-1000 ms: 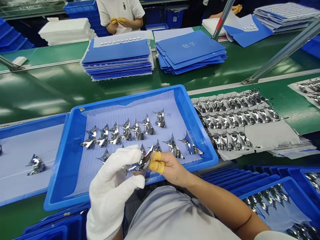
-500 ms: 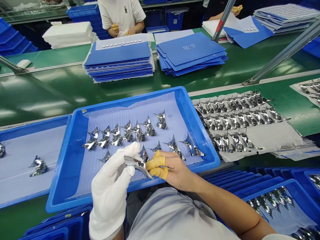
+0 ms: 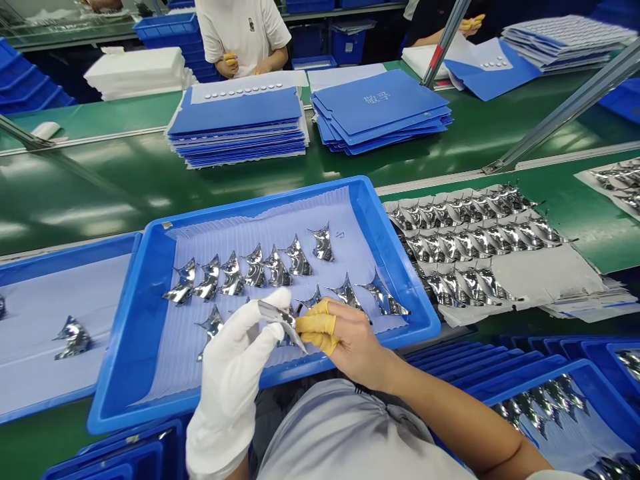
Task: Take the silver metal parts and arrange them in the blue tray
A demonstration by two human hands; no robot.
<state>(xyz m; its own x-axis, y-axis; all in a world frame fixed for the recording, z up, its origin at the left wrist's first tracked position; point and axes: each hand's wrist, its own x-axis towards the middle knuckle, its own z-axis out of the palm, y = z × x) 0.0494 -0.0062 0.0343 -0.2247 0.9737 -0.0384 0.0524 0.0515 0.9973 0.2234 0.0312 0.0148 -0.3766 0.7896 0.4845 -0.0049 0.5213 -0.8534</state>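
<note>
A curved, mirror-finished metal piece with pointed corners [image 3: 284, 317] is pinched between the thumb and fingers of my left hand [image 3: 225, 387], which wears a white glove. My right hand [image 3: 353, 340], with yellow finger cots on its fingertips, is closed at the piece's right edge; its fingertips are partly hidden. Both hands are over the near side of a blue tray [image 3: 120, 333]. On the tray's pale liner [image 3: 240, 227] lie two rows of similar shiny pieces, among them one at upper right [image 3: 321, 242]. My hands cover part of the front row.
Rows of shiny pieces [image 3: 480, 240] lie on paper to the right. Another blue tray [image 3: 65, 393] adjoins at left. Beyond the tray are blue folder stacks [image 3: 240, 127] and a slanted metal post [image 3: 565, 113]. A person in a white shirt [image 3: 245, 33] is across the bench.
Both hands have shifted slightly right with the metal piece, which is now tilted more steeply. More of a piece left of my glove shows.
</note>
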